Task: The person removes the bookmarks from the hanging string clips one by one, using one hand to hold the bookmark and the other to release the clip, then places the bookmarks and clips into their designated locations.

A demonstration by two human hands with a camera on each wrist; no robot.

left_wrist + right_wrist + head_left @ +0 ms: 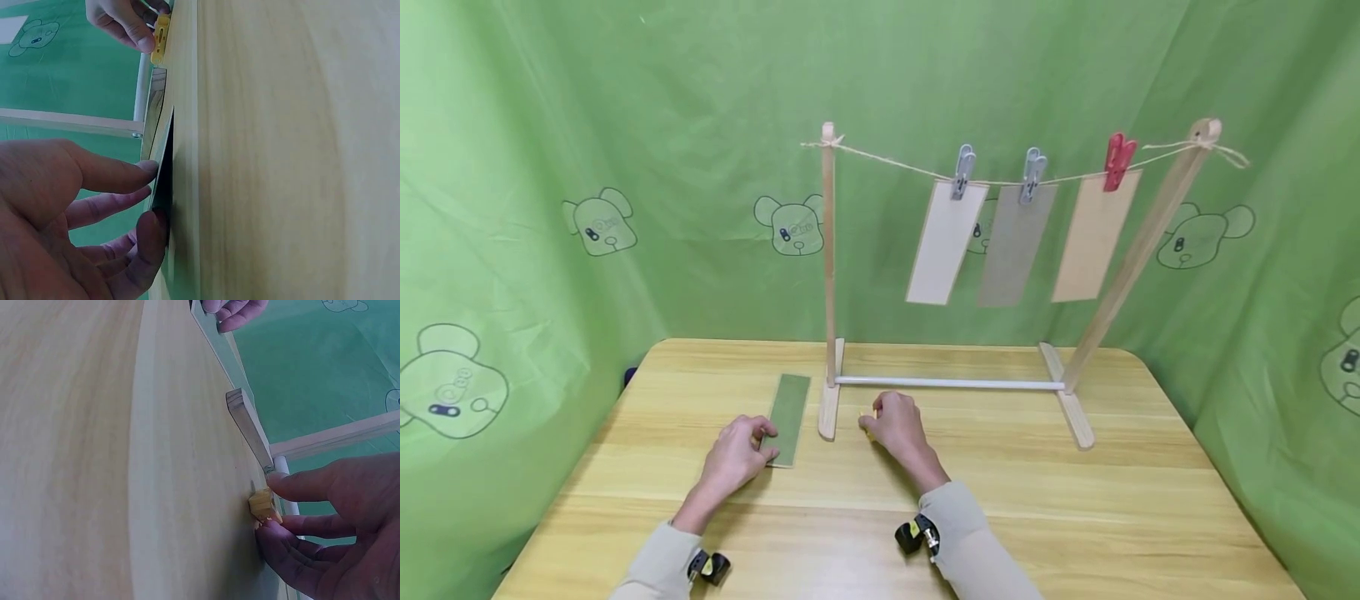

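Partly, the right hand point(897, 427) hides the yellow clothespin point(265, 505).

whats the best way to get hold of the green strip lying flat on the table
Probably by its near short end. The green strip lies flat on the table, too thin to pinch from above. The left wrist view shows that end raised slightly, left hand thumb at the edge, so come in low from the near side and pinch it.
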